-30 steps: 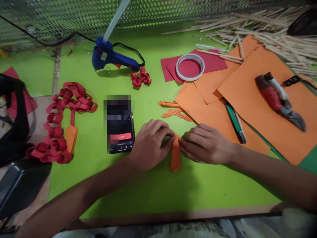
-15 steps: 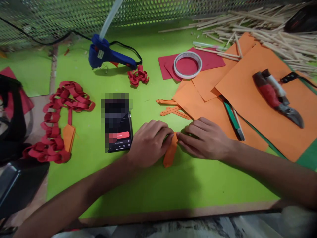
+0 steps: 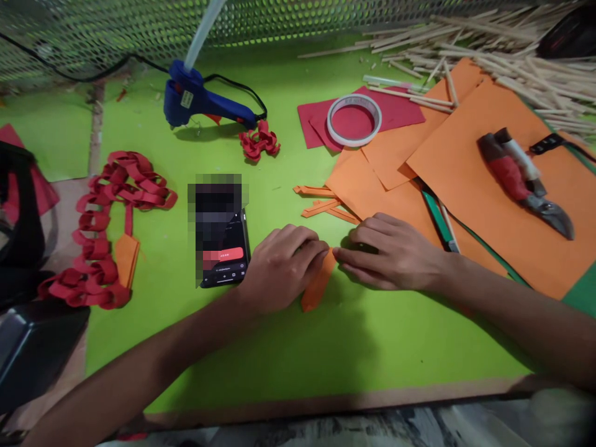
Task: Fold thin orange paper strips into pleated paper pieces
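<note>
A folded strip of orange paper (image 3: 318, 287) lies slanted on the green tabletop, its pointed lower end towards me. My left hand (image 3: 284, 264) is closed on its upper part, thumb and forefinger pinching the left edge. From the right, my right hand (image 3: 388, 251) pinches the strip's top corner with thumb and fingertips. Both hands rest low on the table, fingertips close together; part of the strip is hidden under the left fingers. Just beyond them lie several small folded orange paper pieces (image 3: 321, 205). A phone (image 3: 223, 248) with a lit screen lies left of my left hand.
A blue glue gun (image 3: 205, 102) stands at the back left, near a small red paper piece (image 3: 259, 143). Leftward lies a red paper chain (image 3: 95, 242). At right are orange sheets (image 3: 447, 149), pruning shears (image 3: 516, 180), a green cutter (image 3: 437, 217), a tape roll (image 3: 329, 121) and wooden sticks (image 3: 503, 56).
The strip's lower end has swung slightly left, so it slants more. My right hand has risen a little away from me; both hands keep their pinch.
</note>
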The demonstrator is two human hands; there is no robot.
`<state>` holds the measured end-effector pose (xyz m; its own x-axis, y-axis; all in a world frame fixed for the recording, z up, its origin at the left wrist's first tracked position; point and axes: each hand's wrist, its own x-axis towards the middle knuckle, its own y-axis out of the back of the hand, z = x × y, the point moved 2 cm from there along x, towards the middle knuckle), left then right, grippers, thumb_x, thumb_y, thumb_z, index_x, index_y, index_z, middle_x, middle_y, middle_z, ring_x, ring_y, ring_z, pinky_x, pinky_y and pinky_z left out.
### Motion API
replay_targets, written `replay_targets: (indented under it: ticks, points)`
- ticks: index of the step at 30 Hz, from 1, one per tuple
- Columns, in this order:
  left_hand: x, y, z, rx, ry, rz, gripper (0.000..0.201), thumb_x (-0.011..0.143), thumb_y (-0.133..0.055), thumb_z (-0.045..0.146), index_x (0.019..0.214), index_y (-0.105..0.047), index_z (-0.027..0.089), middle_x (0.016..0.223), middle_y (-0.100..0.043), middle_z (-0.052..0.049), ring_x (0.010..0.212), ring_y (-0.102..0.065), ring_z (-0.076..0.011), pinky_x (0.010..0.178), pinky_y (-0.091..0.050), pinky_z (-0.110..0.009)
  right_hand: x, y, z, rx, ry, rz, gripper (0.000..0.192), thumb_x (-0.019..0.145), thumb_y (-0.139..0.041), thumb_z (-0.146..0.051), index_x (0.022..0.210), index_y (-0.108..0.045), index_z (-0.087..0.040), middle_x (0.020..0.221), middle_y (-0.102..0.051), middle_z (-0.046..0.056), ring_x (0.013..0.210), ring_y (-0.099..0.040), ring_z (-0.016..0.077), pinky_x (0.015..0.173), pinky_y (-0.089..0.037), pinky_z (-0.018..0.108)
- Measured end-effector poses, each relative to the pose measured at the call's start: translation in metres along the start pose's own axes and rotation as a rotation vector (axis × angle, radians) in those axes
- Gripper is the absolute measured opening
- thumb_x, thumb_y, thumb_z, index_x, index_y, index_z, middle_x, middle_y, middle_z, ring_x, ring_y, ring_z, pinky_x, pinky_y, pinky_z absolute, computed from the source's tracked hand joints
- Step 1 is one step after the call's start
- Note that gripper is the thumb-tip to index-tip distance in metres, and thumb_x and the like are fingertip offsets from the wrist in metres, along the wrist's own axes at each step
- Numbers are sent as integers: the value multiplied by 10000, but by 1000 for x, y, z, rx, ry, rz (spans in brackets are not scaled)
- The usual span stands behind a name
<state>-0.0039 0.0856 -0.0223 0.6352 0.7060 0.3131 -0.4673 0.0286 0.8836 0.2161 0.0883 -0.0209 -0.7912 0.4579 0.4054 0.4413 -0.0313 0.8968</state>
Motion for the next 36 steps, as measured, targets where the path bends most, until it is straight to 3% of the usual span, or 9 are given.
replay_targets:
  ticks: [9, 23, 36]
  points:
    - [-3, 6, 6, 202, -203, -23, 118, 928, -674, 196, 1031, -703, 146, 968, -698, -59, 826, -612, -204, 702, -465, -356, -2, -1, 2, 19, -12, -5, 191, 942, -634, -293, 1085, -689, -179, 883, -624, 48, 800, -503, 174, 698, -406, 329]
    - [-5, 13, 14, 303, -307, 51, 296, 878, -756, 261, 1121, -704, 99, 945, -736, -51, 789, -637, -193, 679, -495, -350, 0, 0, 0, 2, -7, 6, 176, 952, -618, -273, 1069, -692, -165, 855, -617, 40, 776, -496, 163, 680, -380, 323]
    - [-9, 11, 14, 318, -457, -59, 247, 940, -671, 196, 1154, -682, 73, 1103, -733, -82, 878, -654, -183, 696, -504, -335, -1, -1, 0, -2, -9, 1, 166, 958, -605, -280, 1053, -684, -169, 846, -616, 36, 779, -515, 162, 672, -392, 322]
